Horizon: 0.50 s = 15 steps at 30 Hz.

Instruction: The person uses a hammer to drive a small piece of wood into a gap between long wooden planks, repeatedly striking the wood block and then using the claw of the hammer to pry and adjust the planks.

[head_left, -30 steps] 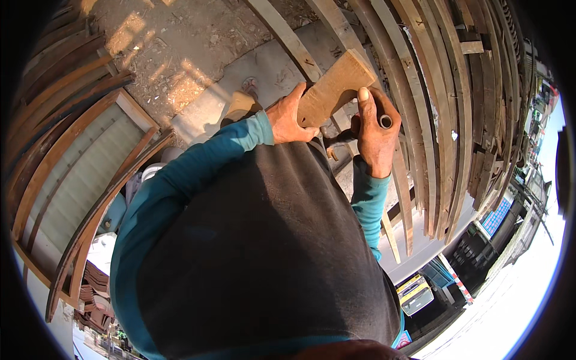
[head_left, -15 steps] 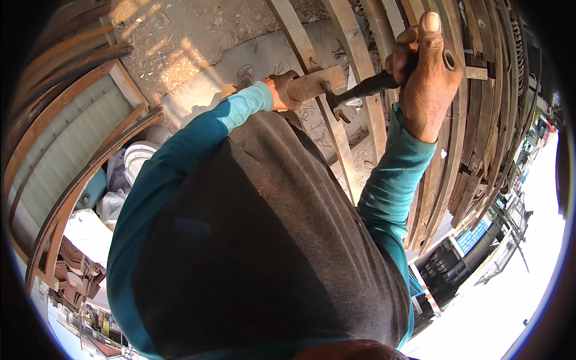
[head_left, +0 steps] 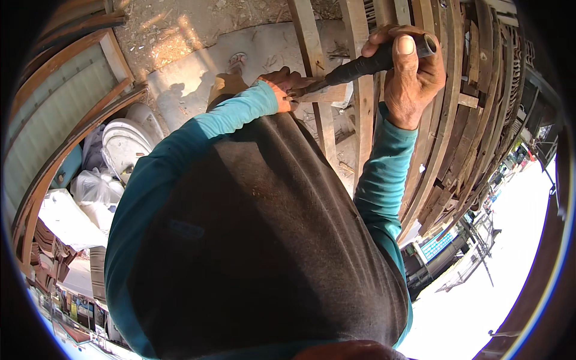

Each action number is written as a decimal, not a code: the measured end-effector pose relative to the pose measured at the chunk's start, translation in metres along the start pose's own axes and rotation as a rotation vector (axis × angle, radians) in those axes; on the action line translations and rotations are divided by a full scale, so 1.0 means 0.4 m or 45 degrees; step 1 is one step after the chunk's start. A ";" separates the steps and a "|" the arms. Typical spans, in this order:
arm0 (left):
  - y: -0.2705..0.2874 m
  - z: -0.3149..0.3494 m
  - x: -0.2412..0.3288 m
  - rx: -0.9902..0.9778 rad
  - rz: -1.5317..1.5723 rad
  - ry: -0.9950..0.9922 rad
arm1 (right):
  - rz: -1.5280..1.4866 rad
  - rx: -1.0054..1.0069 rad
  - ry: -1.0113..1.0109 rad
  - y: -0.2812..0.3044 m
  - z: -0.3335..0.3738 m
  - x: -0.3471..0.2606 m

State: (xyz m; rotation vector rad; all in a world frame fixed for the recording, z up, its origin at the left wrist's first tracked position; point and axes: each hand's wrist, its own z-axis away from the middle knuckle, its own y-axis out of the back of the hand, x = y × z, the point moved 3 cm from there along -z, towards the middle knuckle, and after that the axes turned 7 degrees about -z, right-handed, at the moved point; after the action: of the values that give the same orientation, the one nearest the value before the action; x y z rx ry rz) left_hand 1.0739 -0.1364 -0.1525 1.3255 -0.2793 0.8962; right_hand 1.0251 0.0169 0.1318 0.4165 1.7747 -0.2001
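Note:
My right hand [head_left: 414,78] is closed around a hammer [head_left: 360,69] with a dark, wrapped handle, its thumb lying along the grip. The hammer points left, and its metal head, partly hard to make out, lies over a short wooden block [head_left: 333,93] close to my left fingers. My left hand [head_left: 281,89] is closed at the near end of that block, its fingers partly hidden by the hammer head. Beneath the block runs a long wooden slat [head_left: 324,123], one of several side by side.
More wooden boards [head_left: 447,120] are stacked to the right. A framed panel [head_left: 66,90] leans at the left, near a white round-lidded container [head_left: 126,144] and plastic bags [head_left: 96,186]. Beyond my left hand lies a concrete slab [head_left: 186,90], with a sandalled foot [head_left: 238,60] on it.
The hammer has swung down and left, bringing its head from beyond the block's far end to beside my left fingers. My left hand keeps its hold; the view has shifted slightly.

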 end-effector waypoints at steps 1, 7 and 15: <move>0.039 0.002 0.017 0.006 0.004 0.008 | 0.019 0.027 0.060 -0.008 -0.003 -0.006; 0.033 0.008 0.013 -0.383 1.388 -0.011 | -0.077 0.129 0.261 0.034 -0.025 -0.126; -0.100 -0.019 -0.161 -0.050 1.023 -0.250 | -0.042 0.371 -0.166 0.057 -0.043 -0.108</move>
State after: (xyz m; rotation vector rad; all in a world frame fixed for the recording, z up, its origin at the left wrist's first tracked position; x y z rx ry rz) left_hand 1.0578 -0.1546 -0.2246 1.2692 -1.0252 1.4104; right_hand 1.0269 0.0366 0.1796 0.5698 1.6289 -0.5019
